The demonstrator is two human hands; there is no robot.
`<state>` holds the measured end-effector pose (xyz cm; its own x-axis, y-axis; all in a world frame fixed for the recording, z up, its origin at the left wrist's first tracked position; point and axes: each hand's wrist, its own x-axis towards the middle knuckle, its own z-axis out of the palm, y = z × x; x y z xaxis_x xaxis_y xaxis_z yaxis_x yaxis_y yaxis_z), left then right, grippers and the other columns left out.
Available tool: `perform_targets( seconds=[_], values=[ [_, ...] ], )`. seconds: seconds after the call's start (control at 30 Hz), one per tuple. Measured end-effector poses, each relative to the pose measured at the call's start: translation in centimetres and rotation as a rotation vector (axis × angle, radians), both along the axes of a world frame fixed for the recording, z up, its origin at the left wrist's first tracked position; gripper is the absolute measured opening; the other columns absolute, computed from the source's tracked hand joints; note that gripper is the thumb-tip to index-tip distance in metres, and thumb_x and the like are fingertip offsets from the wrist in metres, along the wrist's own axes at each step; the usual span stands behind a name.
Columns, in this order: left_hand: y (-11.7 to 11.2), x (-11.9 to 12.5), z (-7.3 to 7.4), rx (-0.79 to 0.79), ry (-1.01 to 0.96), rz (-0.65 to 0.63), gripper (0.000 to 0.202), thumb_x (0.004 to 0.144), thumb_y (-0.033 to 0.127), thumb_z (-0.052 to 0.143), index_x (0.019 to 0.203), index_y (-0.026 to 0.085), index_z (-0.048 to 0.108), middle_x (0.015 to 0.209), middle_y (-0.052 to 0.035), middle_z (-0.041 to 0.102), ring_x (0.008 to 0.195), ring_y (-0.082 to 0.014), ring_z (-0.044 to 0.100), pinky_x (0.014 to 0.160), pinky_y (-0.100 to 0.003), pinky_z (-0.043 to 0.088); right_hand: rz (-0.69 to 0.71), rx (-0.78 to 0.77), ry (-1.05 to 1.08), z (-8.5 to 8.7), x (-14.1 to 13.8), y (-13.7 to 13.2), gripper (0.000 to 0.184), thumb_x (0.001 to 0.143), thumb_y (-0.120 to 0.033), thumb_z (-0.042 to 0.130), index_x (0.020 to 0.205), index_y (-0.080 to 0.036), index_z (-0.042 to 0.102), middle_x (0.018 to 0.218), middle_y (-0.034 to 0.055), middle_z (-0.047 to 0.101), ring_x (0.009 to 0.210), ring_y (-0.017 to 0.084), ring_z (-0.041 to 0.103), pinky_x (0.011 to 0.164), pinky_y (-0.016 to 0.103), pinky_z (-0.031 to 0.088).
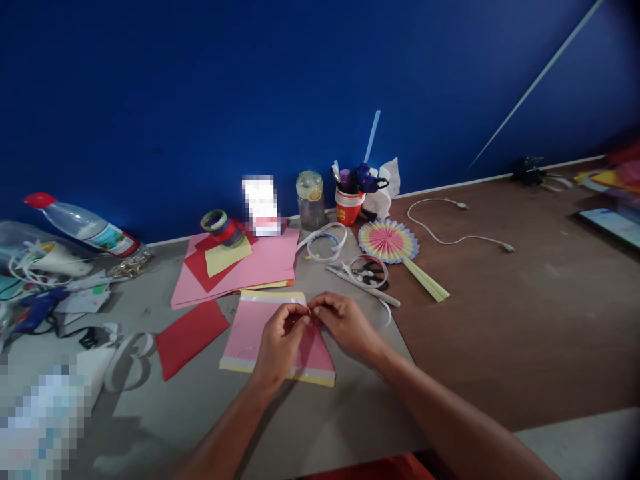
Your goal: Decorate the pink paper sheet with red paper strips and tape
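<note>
My left hand (280, 343) and my right hand (346, 323) meet over the right side of a pink paper sheet (245, 333). Thumb and fingers of both are pinched together, almost touching. What they grip is too small to name. Yellow edges with whitish, shiny strips run along the sheet's top and bottom. Left of it lies a folded red paper (193, 337). Beyond my right hand are a white pen-like stick (375, 290) and a clear tape ring (369, 270). A pleated paper fan (388, 241) in pink, yellow and lilac rests farther back, on a pale yellow handle.
Behind stand a jar (311, 203), a red cup (349, 207) of pens and scissors, and a pixelated bright panel (260, 207). Pink sheets (273, 257) lie under a tape roll (220, 227). A bottle (93, 227) and glue gun (37, 310) lie left; a white cable (440, 240) right.
</note>
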<state>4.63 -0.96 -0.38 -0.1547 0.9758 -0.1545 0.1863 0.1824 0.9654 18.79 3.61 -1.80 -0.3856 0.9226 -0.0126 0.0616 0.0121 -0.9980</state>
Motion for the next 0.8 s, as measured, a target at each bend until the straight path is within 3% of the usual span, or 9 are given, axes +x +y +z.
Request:
perform_targets(
  seconds=[0.4,0.63,0.8],
  values=[
    [-0.6,-0.4,-0.9,-0.045,-0.114,0.015,0.018,0.072,0.032,0.066,0.076,0.015,0.064,0.07,0.0,0.063,0.064,-0.0119,0.056,0.062,-0.022,0.045,-0.019,0.089,-0.162,0.1,-0.6,-0.6,0.012,0.076,-0.017,0.052,0.077,-0.017,0.064,0.074,0.0006,0.063,0.067,0.012,0.056,0.062,0.023,0.041],
    [-0.4,-0.4,-0.7,-0.074,-0.085,0.001,0.016,0.073,0.031,0.062,0.075,0.015,0.067,0.07,-0.0001,0.063,0.066,-0.0123,0.054,0.063,-0.022,0.042,-0.008,0.059,-0.157,0.5,-0.4,-0.5,0.01,0.075,-0.016,0.053,0.075,-0.017,0.063,0.074,0.001,0.064,0.067,0.013,0.057,0.062,0.022,0.042],
    [-0.3,-0.8,-1.3,-0.111,-0.151,-0.035,0.018,0.074,0.032,0.063,0.071,0.015,0.064,0.066,0.0011,0.058,0.062,-0.0108,0.049,0.06,-0.021,0.039,0.029,0.024,-0.16,0.1,-0.3,-0.5,0.009,0.075,-0.017,0.054,0.075,-0.017,0.063,0.072,-0.0001,0.063,0.068,0.012,0.056,0.063,0.022,0.042]
  ],
)
